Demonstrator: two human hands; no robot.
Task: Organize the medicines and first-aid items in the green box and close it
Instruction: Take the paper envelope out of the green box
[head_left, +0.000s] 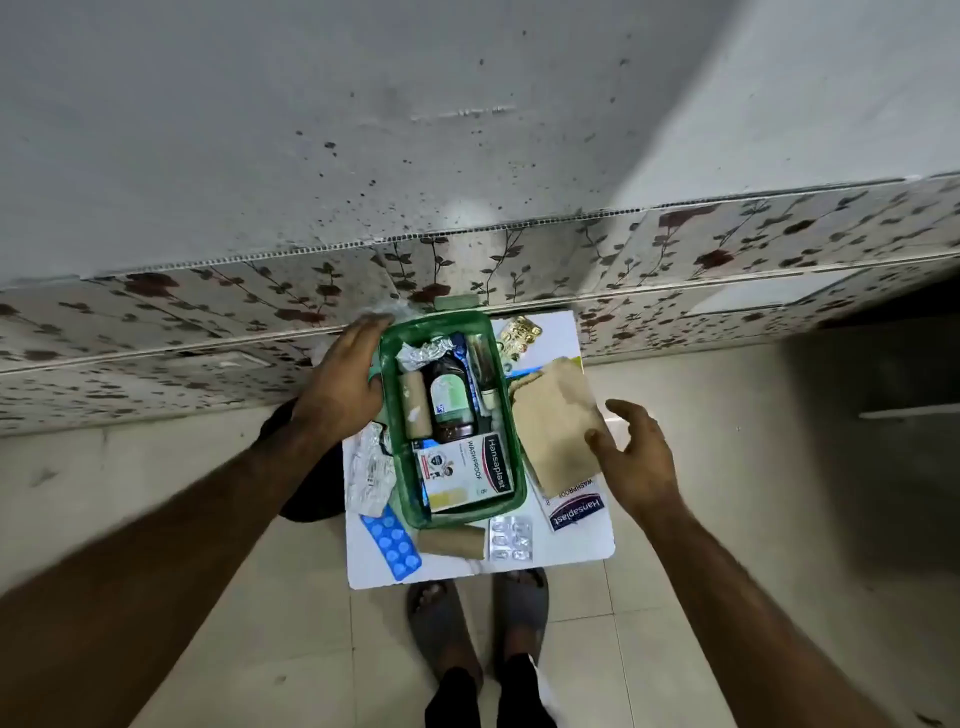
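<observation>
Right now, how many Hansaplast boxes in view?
2. One Hansaplast box lies inside the green box at its near end; the other lies outside, right, partly under a brown pouch. More may be hidden.

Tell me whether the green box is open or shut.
Open: the green box has no lid on, and the brown bottle and plaster packet inside show.

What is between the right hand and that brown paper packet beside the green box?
Nothing visible. The right hand is open, its thumb at the brown paper packet's near edge. The packet lies beside the green box, partly covering a Hansaplast box.
</observation>
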